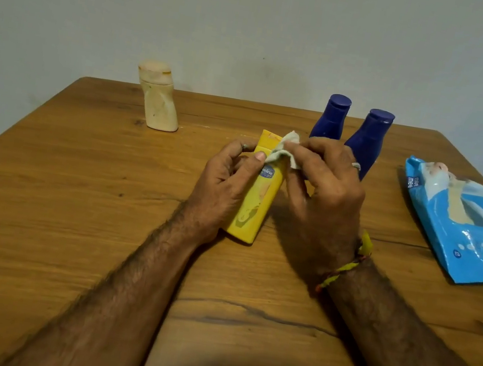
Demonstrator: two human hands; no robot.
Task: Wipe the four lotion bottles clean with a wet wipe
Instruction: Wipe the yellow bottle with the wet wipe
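Tabletop (70,219): wipe (286,152) against yellow bottle (257,204)

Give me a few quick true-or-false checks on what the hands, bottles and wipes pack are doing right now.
1. The left hand grips the yellow bottle. True.
2. The right hand is empty. False: it pinches the wet wipe against the bottle's top end.
3. Both blue bottles lie on their sides. False: they stand upright, caps on.
4. The cream bottle stands alone on the table's far left. True.
5. The wipes pack lies left of the hands. False: it lies to their right.
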